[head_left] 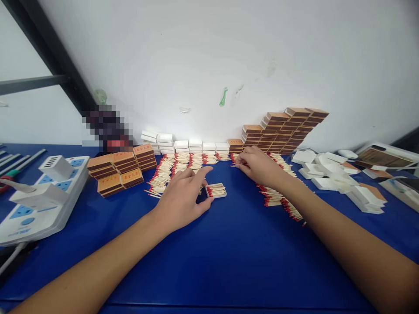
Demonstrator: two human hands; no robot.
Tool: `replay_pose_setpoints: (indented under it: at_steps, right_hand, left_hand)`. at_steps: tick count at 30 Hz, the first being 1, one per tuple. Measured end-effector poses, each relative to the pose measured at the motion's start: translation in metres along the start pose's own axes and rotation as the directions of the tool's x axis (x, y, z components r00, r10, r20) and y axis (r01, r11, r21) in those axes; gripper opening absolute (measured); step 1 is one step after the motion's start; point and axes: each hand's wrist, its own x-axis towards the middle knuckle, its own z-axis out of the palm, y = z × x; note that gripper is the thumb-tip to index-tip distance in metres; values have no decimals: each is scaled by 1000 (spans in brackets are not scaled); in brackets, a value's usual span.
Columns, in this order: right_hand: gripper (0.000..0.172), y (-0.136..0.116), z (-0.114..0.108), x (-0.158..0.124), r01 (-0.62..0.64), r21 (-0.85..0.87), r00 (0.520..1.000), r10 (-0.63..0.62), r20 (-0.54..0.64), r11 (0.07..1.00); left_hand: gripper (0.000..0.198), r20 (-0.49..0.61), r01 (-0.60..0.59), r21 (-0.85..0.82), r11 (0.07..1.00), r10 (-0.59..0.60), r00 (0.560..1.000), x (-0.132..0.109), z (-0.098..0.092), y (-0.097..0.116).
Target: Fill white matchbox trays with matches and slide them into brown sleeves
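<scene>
A small white matchbox tray (216,190), partly filled with red-tipped matches, lies on the blue table. My left hand (186,196) is at its left end, thumb and forefinger spread apart; the thumb tip is by the tray's near left corner, and I cannot tell whether it touches. Further back, my right hand (253,163) pinches at the edge of the loose matches, with a match (232,165) poking out at the fingertips. A bed of loose matches (163,170) spreads behind my left hand. More matches (275,196) lie beneath my right wrist and forearm.
Matchboxes are stacked at the left (121,172) and in a stepped wall (278,135) at the back right. White trays (181,145) line the wall. Loose empty trays (334,174) pile up at the right. A power strip (62,196) occupies the left side.
</scene>
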Motion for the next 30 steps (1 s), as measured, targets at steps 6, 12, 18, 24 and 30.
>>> replay_pose_setpoints:
  at_steps: [6, 12, 18, 24, 30]
  right_hand:
    - [23, -13, -6, -3, 111, 65, 994, -111, 7, 992]
    - [21, -20, -13, -6, 132, 138, 989, -140, 49, 982]
    - [19, -11, -10, -8, 84, 169, 991, -99, 85, 982]
    - [21, -14, -5, -8, 104, 137, 990, -116, 80, 985]
    - [20, -26, -9, -11, 103, 147, 989, -118, 92, 984]
  left_hand:
    - [64, 0, -8, 12, 1000, 8, 1000, 0, 0, 0]
    - [64, -1, 0, 14, 1000, 0, 1000, 0, -1, 0]
    - [65, -4, 0, 2, 1000, 0, 1000, 0, 0, -1]
    - [65, 5, 9, 31, 999, -9, 1000, 1, 0, -1]
    - [66, 2, 10, 22, 1000, -10, 1000, 1, 0, -1]
